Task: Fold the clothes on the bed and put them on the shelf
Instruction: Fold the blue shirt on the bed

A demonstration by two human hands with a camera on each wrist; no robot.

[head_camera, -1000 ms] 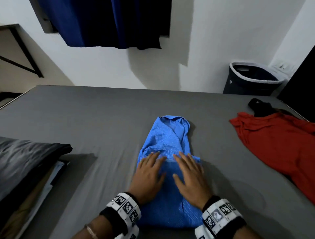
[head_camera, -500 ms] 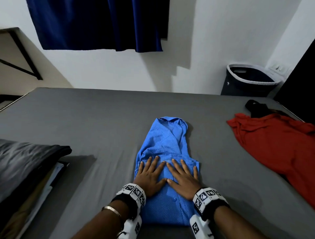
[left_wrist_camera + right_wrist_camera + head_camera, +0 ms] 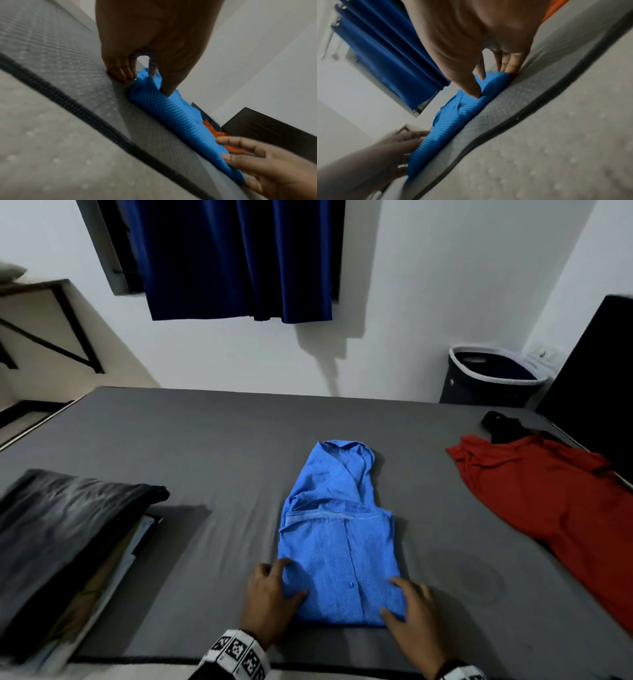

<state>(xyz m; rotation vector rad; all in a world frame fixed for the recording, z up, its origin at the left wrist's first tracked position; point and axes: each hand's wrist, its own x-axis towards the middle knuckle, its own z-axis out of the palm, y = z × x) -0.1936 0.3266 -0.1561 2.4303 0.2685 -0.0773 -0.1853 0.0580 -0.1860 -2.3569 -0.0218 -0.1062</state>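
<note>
Shirt (image 3: 337, 546) | hands moved from flat on top to near corners | left hand (image 3: 269, 602), right hand (image 3: 416, 616) pinch hem, thumbs on top | next fold likely starting

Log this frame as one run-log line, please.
stage: folding | blue shirt: partly folded on bed | left hand, right hand: pinching near corners | red garment: unfolded

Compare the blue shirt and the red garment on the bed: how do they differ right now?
The blue shirt is folded into a narrow strip; the red garment lies spread and rumpled. The left hand and right hand grip the blue shirt's near corners; nothing touches the red garment. The blue shirt sits mid-bed, the red garment at the right edge. Both lie on the grey bed.
</note>
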